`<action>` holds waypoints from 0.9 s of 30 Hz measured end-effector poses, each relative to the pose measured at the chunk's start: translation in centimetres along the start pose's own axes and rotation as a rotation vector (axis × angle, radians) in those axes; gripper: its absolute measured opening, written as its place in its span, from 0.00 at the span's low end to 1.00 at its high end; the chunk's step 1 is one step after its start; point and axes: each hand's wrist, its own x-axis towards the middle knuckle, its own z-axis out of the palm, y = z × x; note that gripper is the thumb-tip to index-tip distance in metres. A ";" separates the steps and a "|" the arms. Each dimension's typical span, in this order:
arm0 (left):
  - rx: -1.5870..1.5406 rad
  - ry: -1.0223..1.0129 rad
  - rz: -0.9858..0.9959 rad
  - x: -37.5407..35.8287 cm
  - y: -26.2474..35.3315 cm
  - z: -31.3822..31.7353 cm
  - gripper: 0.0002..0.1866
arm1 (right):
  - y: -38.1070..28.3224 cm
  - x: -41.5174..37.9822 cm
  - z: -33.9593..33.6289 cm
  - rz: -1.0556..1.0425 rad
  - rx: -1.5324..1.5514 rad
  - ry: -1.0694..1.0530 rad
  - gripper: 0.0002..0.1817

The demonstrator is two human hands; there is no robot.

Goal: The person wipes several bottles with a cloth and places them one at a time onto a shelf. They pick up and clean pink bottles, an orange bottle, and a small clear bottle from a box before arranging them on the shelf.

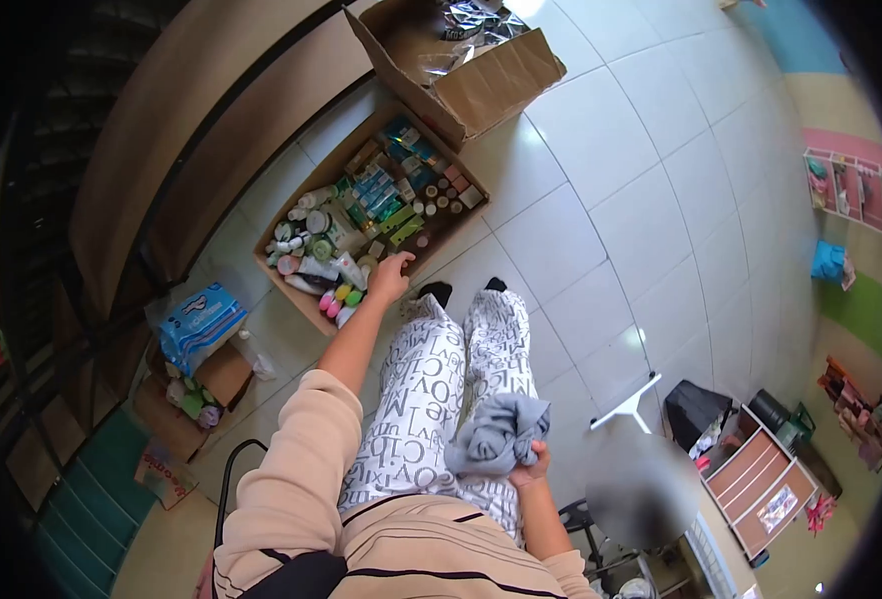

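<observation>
Ahead and to the left, open carton (451, 237) runs lengthwise near-left to far-right, grey cloth (499, 435) clutched by right hand (530, 466) farther back, left hand (389, 281) nearer, at near rim beside white tube (349, 271), can't tell if gripping.

Bare left hand (389, 280): arm stretched forward, wrist ahead of the forearm, fingers loosely bent, not closed into a fist, back of hand up. Bare right hand (531, 467): closer to torso, forearm trailing back from the fingers, fingers curled in a closed grip. Hands well apart, left fingers farther forward than right fingers.
</observation>
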 end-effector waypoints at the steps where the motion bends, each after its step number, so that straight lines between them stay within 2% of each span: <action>1: 0.020 0.050 0.027 2.0 -0.5 1.3 0.23 | -1.0 0.8 2.4 -0.001 -0.051 -0.016 0.26; 3: 0.076 0.121 0.122 4.8 -1.9 3.5 0.26 | -2.2 3.1 2.9 -0.059 -0.119 -0.086 0.41; 6: 0.315 0.189 0.107 8.0 -3.8 6.9 0.26 | -4.4 5.8 1.1 0.010 -0.059 -0.180 0.46; 7: 0.429 0.225 0.151 9.0 -4.9 8.1 0.26 | -5.1 7.0 0.6 0.010 -0.048 -0.213 0.46; 10: 0.291 0.197 0.252 11.5 -6.9 10.3 0.24 | -6.4 9.1 -0.5 0.016 -0.009 -0.303 0.47; 14: 0.164 0.197 0.157 11.5 -6.3 10.5 0.21 | -7.0 8.4 -0.4 0.050 0.005 -0.351 0.47; 16: 0.155 0.238 0.151 11.0 -5.0 9.6 0.18 | -7.5 8.5 0.5 0.060 -0.042 -0.307 0.46; 19: 0.109 0.230 0.017 8.4 -3.2 7.2 0.18 | -8.3 8.6 -3.2 0.088 -0.053 -0.175 0.44; 21: -0.121 0.257 0.045 5.4 -1.3 4.1 0.19 | -8.0 6.2 4.8 0.062 -0.226 -0.030 0.32; 24: -0.513 0.197 0.082 1.2 0.5 -1.1 0.19 | -8.6 5.2 1.2 0.221 -0.332 0.049 0.16; 25: -0.664 0.183 0.111 -0.4 1.6 -2.8 0.18 | -8.0 3.7 4.1 0.182 -0.401 0.081 0.11; 27: -0.897 0.078 0.148 -4.2 5.0 -7.1 0.16 | -7.2 0.5 10.9 0.163 -0.474 0.175 0.10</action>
